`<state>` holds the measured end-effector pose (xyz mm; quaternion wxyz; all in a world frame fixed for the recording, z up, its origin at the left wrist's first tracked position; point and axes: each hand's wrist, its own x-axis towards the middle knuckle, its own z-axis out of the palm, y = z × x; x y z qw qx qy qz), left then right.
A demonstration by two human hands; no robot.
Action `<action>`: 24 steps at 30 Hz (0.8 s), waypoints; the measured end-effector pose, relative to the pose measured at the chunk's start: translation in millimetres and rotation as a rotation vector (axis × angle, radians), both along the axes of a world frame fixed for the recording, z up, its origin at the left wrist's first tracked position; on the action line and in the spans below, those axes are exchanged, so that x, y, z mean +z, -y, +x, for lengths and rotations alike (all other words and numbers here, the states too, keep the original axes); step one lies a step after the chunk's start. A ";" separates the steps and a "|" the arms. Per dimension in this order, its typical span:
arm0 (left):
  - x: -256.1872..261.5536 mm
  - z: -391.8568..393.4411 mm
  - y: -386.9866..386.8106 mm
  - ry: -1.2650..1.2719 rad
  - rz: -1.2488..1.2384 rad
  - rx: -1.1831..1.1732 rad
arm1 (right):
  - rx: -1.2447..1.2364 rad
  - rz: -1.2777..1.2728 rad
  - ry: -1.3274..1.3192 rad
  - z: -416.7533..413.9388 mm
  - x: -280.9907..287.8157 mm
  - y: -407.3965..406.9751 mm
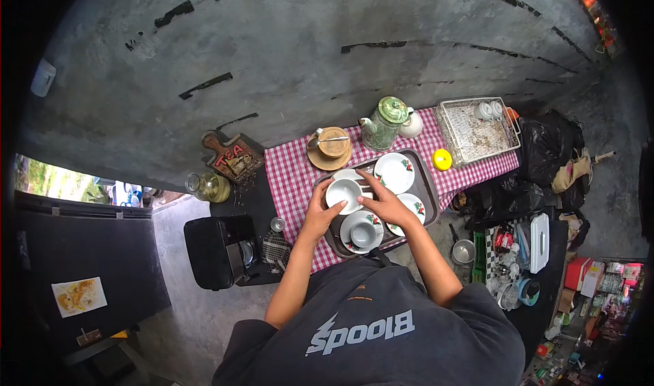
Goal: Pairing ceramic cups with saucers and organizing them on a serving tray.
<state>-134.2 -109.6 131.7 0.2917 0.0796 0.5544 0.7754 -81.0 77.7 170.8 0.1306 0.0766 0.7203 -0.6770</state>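
Observation:
Between my left hand (323,209) and my right hand (387,202) is a white cup (344,196), held by both above a dark serving tray (432,202). My left fingers and thumb grip its left side; my right hand is at its handle side. Under the cup, a white saucer (347,174) is partly hidden. Another white cup (363,234) stands on a saucer with a red and green motif (377,221) at the tray's near side. Two more patterned saucers, one at the back (394,173) and one at the right (412,205), lie on the tray.
Behind the tray stand a green enamel teapot (384,124) and a wooden cup on a saucer with a spoon (334,143). A yellow lid (442,159) and a white wire basket (477,130) are at the right. A glass jug (208,187) and black appliance (219,253) are left.

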 end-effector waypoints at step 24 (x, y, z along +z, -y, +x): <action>-58.3 -12.7 -7.7 -0.032 -0.103 -0.066 | 0.254 0.661 -0.345 -25.5 -16.5 10.9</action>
